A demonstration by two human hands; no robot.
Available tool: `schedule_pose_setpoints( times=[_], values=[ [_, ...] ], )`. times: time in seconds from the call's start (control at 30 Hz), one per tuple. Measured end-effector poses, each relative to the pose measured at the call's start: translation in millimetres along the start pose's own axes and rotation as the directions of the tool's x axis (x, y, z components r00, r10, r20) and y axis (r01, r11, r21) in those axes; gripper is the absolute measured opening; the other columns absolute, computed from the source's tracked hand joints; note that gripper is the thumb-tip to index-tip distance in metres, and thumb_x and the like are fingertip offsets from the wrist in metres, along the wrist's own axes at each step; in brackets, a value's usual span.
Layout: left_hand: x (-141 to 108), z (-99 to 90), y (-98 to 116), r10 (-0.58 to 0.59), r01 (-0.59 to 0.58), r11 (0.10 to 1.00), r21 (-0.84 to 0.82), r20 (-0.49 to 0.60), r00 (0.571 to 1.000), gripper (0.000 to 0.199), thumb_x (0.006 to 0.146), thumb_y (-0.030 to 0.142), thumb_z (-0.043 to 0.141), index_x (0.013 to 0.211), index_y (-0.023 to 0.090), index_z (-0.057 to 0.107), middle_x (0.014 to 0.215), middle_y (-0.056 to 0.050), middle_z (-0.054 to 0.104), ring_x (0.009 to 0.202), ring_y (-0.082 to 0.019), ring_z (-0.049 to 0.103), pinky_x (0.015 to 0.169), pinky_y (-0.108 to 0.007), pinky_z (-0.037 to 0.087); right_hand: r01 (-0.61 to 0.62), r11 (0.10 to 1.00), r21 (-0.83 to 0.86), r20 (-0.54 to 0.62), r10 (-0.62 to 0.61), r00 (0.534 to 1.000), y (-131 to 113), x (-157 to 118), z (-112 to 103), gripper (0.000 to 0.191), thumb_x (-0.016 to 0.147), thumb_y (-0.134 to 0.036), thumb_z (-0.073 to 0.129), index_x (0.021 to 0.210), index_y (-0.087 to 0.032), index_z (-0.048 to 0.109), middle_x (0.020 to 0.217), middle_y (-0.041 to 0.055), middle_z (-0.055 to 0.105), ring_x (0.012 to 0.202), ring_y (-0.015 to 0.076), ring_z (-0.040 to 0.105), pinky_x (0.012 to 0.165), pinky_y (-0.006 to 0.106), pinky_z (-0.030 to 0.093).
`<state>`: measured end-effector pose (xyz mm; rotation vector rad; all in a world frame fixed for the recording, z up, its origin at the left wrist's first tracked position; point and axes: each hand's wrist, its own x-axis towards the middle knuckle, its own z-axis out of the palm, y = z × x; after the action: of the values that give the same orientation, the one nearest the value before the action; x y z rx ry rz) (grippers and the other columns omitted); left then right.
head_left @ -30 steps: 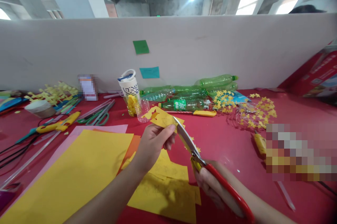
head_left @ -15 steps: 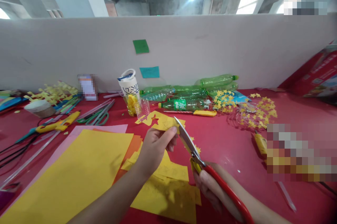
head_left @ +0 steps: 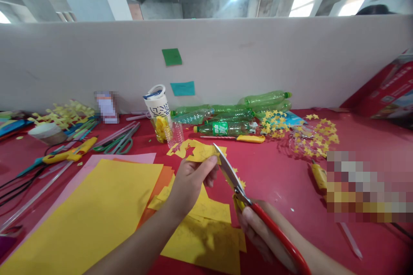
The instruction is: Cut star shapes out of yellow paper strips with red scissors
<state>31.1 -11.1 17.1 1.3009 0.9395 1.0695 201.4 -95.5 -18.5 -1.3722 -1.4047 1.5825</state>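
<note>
My left hand (head_left: 196,180) pinches a strip of yellow paper (head_left: 201,151) that has star-shaped cut-outs toward its left end. Red-handled scissors (head_left: 271,225) are gripped in my right hand (head_left: 258,227), their blades pointing up and left across the strip's right part. The blades look nearly closed at the paper. Beneath my hands lie several yellow sheets (head_left: 203,240) with faint drawn lines. A few cut yellow stars (head_left: 240,183) lie on the red table just behind the blades, partly hidden by them.
Green plastic bottles (head_left: 234,128) lie along the partition, near a yellow utility knife (head_left: 251,139) and a white cup (head_left: 158,107). Star clusters (head_left: 318,137) stand at the right. Large yellow paper (head_left: 97,210), a yellow glue gun (head_left: 71,152) and green-handled scissors (head_left: 121,146) lie left.
The yellow strip's left end has shifted and tilted slightly. Both hands and the scissors stay almost in place.
</note>
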Motion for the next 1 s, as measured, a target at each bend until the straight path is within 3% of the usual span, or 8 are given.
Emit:
schedule_pose_setpoints(
  times=[0.2, 0.33, 0.6, 0.8, 1.0],
  values=[
    [-1, 0.0, 0, 0.01, -0.01, 0.999, -0.033, 0.006, 1.0, 0.032, 0.084, 0.032, 0.058, 0.058, 0.014, 0.059, 0.052, 0.001, 0.054, 0.047, -0.008, 0.049, 0.048, -0.021, 0.039, 0.011, 0.999, -0.04, -0.035, -0.013, 0.999, -8, -1, 3, 0.066, 0.071, -0.087, 0.032, 0.064, -0.021, 0.039, 0.043, -0.0105, 0.032, 0.031, 0.0039, 0.025, 0.031, 0.017, 0.017],
    [0, -1.0, -1, 0.009, -0.008, 0.998, -0.057, 0.025, 1.0, 0.034, 0.086, 0.032, 0.057, 0.057, 0.014, 0.061, 0.051, 0.001, 0.055, 0.047, -0.007, 0.049, 0.048, -0.02, 0.039, -0.005, 0.994, -0.106, -0.076, -0.003, 0.997, -12, -3, 2, 0.065, 0.073, -0.085, 0.033, 0.064, -0.021, 0.039, 0.044, -0.0099, 0.032, 0.034, 0.0041, 0.025, 0.032, 0.017, 0.018],
    [4, -6.4, -4, 0.029, -0.03, 0.994, -0.104, -0.004, 1.0, 0.028, 0.085, 0.029, 0.059, 0.061, 0.015, 0.062, 0.055, 0.001, 0.059, 0.049, -0.008, 0.052, 0.052, -0.021, 0.042, 0.102, 0.978, -0.184, -0.093, -0.12, 0.988, -9, 1, -2, 0.054, 0.084, -0.07, 0.039, 0.059, -0.022, 0.034, 0.051, -0.0063, 0.033, 0.042, 0.0075, 0.032, 0.036, 0.019, 0.021],
    [6, -10.0, -2, 0.099, -0.102, 0.99, -0.102, -0.032, 0.995, 0.023, 0.087, 0.025, 0.055, 0.066, 0.016, 0.059, 0.06, 0.002, 0.06, 0.052, -0.009, 0.054, 0.054, -0.022, 0.044, 0.034, 0.977, -0.209, -0.056, -0.046, 0.997, -11, 2, -3, 0.048, 0.087, -0.062, 0.041, 0.061, -0.023, 0.035, 0.045, -0.0081, 0.032, 0.038, 0.0077, 0.032, 0.037, 0.021, 0.02],
    [8, -12.0, 5, 0.128, -0.132, 0.99, -0.058, -0.061, 0.99, 0.025, 0.088, 0.024, 0.053, 0.064, 0.017, 0.052, 0.058, 0.004, 0.057, 0.052, -0.008, 0.052, 0.055, -0.022, 0.042, 0.102, 0.969, -0.224, 0.03, -0.098, 0.995, -8, 3, -8, 0.054, 0.087, -0.069, 0.036, 0.061, -0.022, 0.037, 0.043, -0.0072, 0.038, 0.037, 0.0074, 0.032, 0.037, 0.021, 0.021]
  ],
)
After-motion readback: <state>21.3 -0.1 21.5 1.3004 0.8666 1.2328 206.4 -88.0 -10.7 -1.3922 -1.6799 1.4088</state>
